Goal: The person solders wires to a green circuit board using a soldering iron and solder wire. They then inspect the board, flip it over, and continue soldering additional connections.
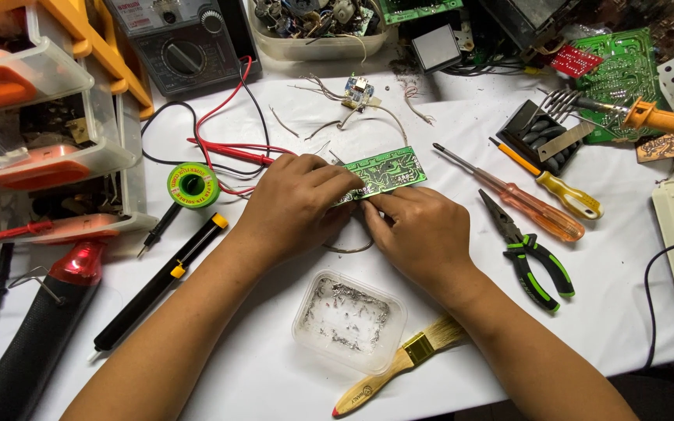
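- Green circuit board (pixel 388 171): we grip it in both hands, raised slightly above the white table (pixel 462 125).
- Left hand (pixel 294 204): our fingers clasp the board's left end.
- Right hand (pixel 423 234): our fingertips pinch its lower edge (the thumb is hidden).
- Near our wrists: a clear tray of metal scraps (pixel 349 320) and a paintbrush (pixel 399 365).
- To the right: green-handled pliers (pixel 530 257) and two screwdrivers (pixel 520 195).

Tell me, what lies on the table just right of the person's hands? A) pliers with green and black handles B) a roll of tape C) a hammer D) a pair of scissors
A: the pliers with green and black handles lie on the white table, just right of the right hand.
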